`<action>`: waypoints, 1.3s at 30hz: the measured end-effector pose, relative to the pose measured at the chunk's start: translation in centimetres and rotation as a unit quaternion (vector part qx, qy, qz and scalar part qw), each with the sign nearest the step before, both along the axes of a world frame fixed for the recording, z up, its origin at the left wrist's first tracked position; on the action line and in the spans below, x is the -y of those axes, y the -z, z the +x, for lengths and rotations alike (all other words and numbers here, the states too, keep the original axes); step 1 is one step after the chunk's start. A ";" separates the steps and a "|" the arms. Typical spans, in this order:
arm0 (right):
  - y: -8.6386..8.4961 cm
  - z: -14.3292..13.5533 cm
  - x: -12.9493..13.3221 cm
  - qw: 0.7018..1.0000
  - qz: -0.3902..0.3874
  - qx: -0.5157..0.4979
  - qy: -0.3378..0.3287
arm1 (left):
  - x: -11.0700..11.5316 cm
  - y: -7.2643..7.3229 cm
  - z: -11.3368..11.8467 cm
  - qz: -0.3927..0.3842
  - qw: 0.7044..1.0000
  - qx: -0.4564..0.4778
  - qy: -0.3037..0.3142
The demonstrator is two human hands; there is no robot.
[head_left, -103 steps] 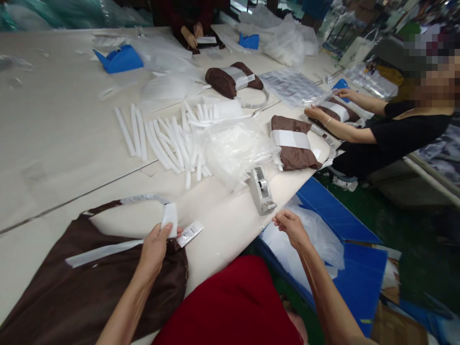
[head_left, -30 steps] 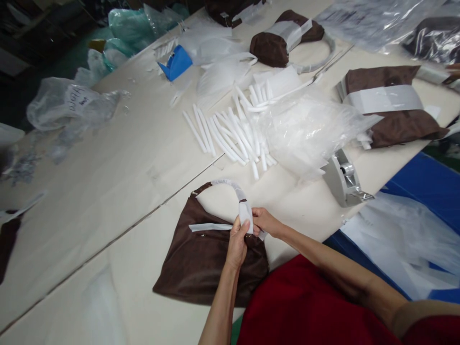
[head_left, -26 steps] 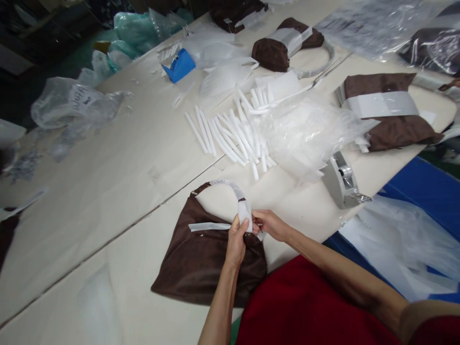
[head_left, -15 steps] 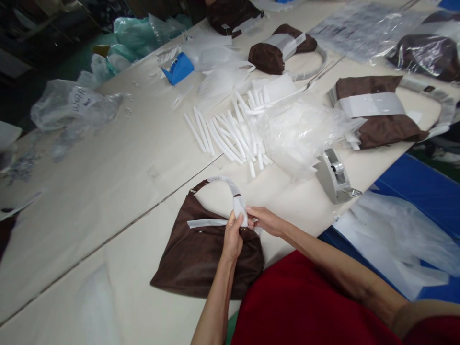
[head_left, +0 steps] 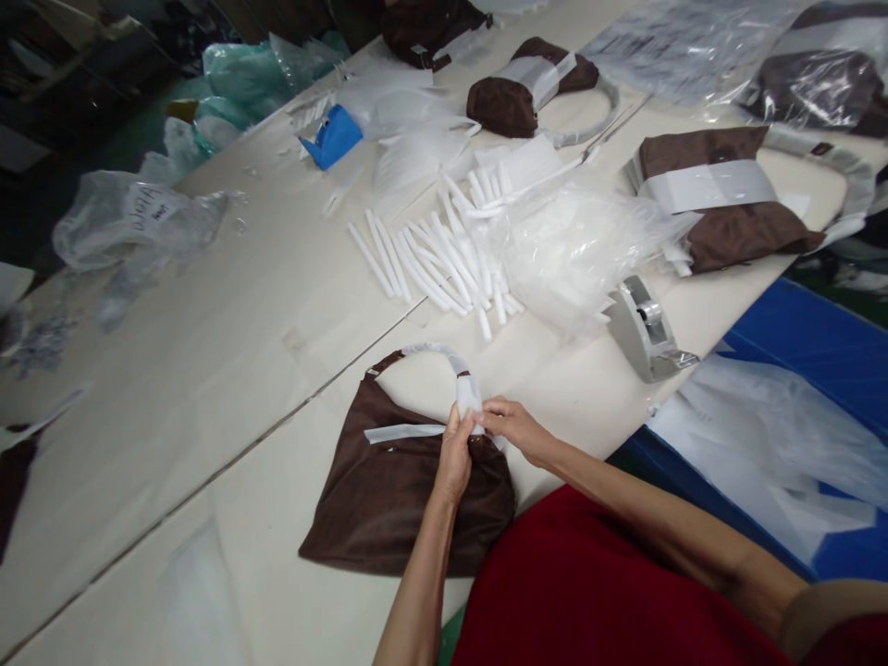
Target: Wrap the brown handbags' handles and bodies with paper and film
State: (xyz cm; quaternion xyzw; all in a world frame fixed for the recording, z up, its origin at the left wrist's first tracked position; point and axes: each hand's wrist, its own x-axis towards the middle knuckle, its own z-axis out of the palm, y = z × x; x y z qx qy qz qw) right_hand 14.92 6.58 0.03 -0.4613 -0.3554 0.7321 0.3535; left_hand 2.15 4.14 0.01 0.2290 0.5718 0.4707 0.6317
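Observation:
A brown handbag (head_left: 388,509) lies flat on the table in front of me. Its curved handle (head_left: 434,350) is covered in white wrapping, with a brown bit showing near the right end. Around the lower right part of the handle sits a white wrapping sheet (head_left: 469,392). My left hand (head_left: 456,453) grips the wrapped handle from below, thumb on top. At the sheet's right edge, my right hand (head_left: 513,425) pinches with its fingers. A pale strip (head_left: 402,432) lies across the bag, reaching toward my left hand.
White foam sticks (head_left: 437,264) are piled beyond the bag beside clear plastic bags (head_left: 575,250). A grey tape dispenser (head_left: 647,331) stands at the right edge, a blue dispenser (head_left: 333,137) farther back. Other brown handbags with white bands (head_left: 708,187) lie at the back right.
My right hand's fingers have closed in nearer to my left hand on the wrapped handle. The bag and both hands appear slightly farther right in view.

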 end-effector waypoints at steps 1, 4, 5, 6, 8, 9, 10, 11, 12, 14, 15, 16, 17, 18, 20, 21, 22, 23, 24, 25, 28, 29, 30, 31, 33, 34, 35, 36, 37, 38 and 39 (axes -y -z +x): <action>0.1 -0.2 0.0 1.000 -0.007 -0.005 0.001 | 0.1 0.1 0.1 -0.004 1.000 -0.004 -0.007; 0.2 -0.8 0.1 0.999 -0.031 -0.030 0.010 | 0.3 0.4 0.1 -0.007 0.999 -0.024 -0.034; 0.2 -0.9 0.1 0.998 -0.044 -0.038 0.015 | 0.3 0.5 -0.1 -0.009 0.999 -0.039 -0.037; 0.2 -1.0 0.1 0.997 -0.060 -0.046 0.020 | 0.2 0.5 -0.3 -0.011 0.997 -0.066 -0.032; 0.3 -1.2 0.0 0.994 -0.083 -0.059 0.035 | -0.4 0.1 -0.8 0.001 0.988 -0.154 -0.011; 0.3 -1.2 0.0 0.993 -0.088 -0.065 0.041 | -0.9 -0.3 -1.0 0.017 0.979 -0.203 0.002; 0.4 -1.3 0.1 0.993 -0.089 -0.071 0.045 | -1.4 -0.6 -1.2 0.034 0.970 -0.239 0.017; 0.4 -1.4 0.1 0.992 -0.089 -0.076 0.045 | -1.9 -1.1 -1.3 0.045 0.966 -0.253 0.035; 0.5 -1.4 0.1 0.992 -0.090 -0.081 0.040 | -2.4 -1.4 -1.2 0.048 0.968 -0.242 0.054; 0.7 -1.6 0.3 0.992 -0.095 -0.081 0.026 | -3.1 -2.0 -0.7 0.032 0.980 -0.175 0.088; 0.8 -1.7 0.3 0.992 -0.096 -0.075 0.017 | -3.2 -2.2 -0.4 0.022 0.985 -0.141 0.096; 0.9 -1.8 0.4 0.994 -0.092 -0.065 0.011 | -3.3 -2.2 0.0 0.015 0.988 -0.118 0.095; 1.0 -2.0 0.4 0.995 -0.082 -0.052 0.006 | -3.2 -2.2 0.4 0.011 0.990 -0.109 0.087; 1.1 -2.1 0.4 0.997 -0.068 -0.036 0.004 | -3.2 -2.2 0.8 0.010 0.991 -0.109 0.074; 1.1 -2.4 0.3 1.000 -0.031 0.004 0.003 | -3.1 -2.0 1.4 0.008 0.992 -0.120 0.041; 1.0 -2.4 0.2 0.999 -0.011 0.030 0.003 | -3.1 -1.9 1.6 0.005 0.992 -0.124 0.024; 0.9 -2.2 0.1 0.998 0.010 0.056 -0.002 | -3.2 -1.8 1.7 0.001 0.992 -0.127 0.006; 0.7 -1.9 -0.1 0.996 0.034 0.077 -0.014 | -3.2 -1.8 1.8 -0.003 0.992 -0.127 -0.011; 0.5 -1.4 -0.2 0.993 0.058 0.092 -0.036 | -3.2 -1.7 1.8 -0.006 0.992 -0.125 -0.024; 0.4 -0.7 -0.4 0.990 0.078 0.101 -0.060 | -3.2 -1.7 1.8 -0.005 0.992 -0.123 -0.037; 0.0 1.5 -1.1 0.987 0.081 0.128 -0.044 | -3.0 -1.9 1.7 0.008 0.991 -0.119 -0.062; -0.1 2.1 -1.4 0.988 0.067 0.140 -0.003 | -2.8 -2.1 1.7 0.008 0.991 -0.119 -0.060; 0.0 2.4 -1.7 0.987 0.053 0.145 0.043 | -2.7 -2.2 1.7 0.006 0.992 -0.118 -0.052; 0.0 2.5 -2.1 0.987 0.040 0.136 0.075 | -2.5 -2.4 1.8 0.003 0.992 -0.118 -0.040; 0.1 2.2 -2.7 0.994 0.020 0.079 0.075 | -2.3 -2.8 1.9 0.004 0.993 -0.118 -0.015; 0.2 1.9 -3.0 0.998 0.008 0.040 0.054 | -2.1 -3.0 1.9 0.009 0.993 -0.120 -0.008; 0.2 1.6 -3.3 1.000 -0.004 0.003 0.030 | -2.0 -3.1 2.0 0.015 0.992 -0.122 -0.003; 0.2 1.3 -3.5 1.000 -0.012 -0.028 0.010 | -1.9 -3.2 1.9 0.019 0.992 -0.124 0.003; 0.2 1.1 -3.7 0.999 -0.015 -0.047 -0.004 | -1.8 -3.2 1.9 0.022 0.992 -0.126 0.010; 0.2 0.8 -3.8 0.998 -0.015 -0.054 -0.011 | -1.8 -3.1 1.8 0.024 0.991 -0.128 0.018; 0.2 0.6 -3.9 0.998 -0.015 -0.055 -0.015 | -1.7 -3.0 1.8 0.026 0.991 -0.129 0.025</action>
